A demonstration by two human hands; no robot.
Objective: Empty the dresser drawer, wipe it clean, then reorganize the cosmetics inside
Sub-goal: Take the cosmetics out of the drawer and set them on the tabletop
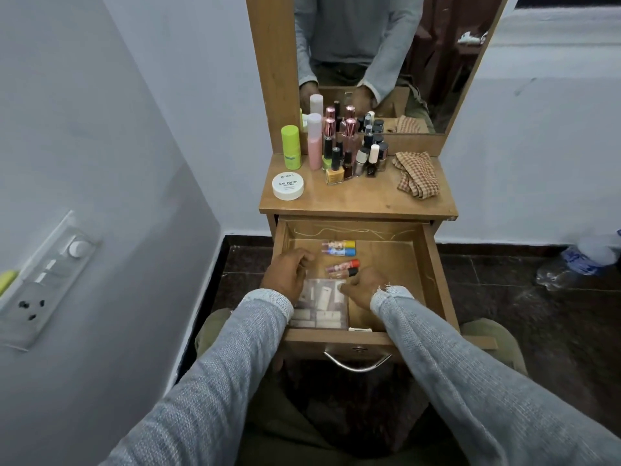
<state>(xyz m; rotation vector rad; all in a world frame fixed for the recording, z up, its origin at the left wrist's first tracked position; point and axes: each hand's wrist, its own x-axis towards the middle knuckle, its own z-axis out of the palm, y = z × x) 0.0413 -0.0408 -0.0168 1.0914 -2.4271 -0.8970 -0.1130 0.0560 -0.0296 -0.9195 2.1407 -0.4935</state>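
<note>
Both hands are reaching into the open drawer, the left grip and right grip each grasping the clear pouch.

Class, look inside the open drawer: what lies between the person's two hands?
In the head view, a clear packet of small white items lies between the left hand and right hand.

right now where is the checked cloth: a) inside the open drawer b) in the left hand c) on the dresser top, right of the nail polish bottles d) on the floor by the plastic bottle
c: the checked cloth lies crumpled on the dresser top, to the right of the nail polish bottles, not in the open drawer.
</note>
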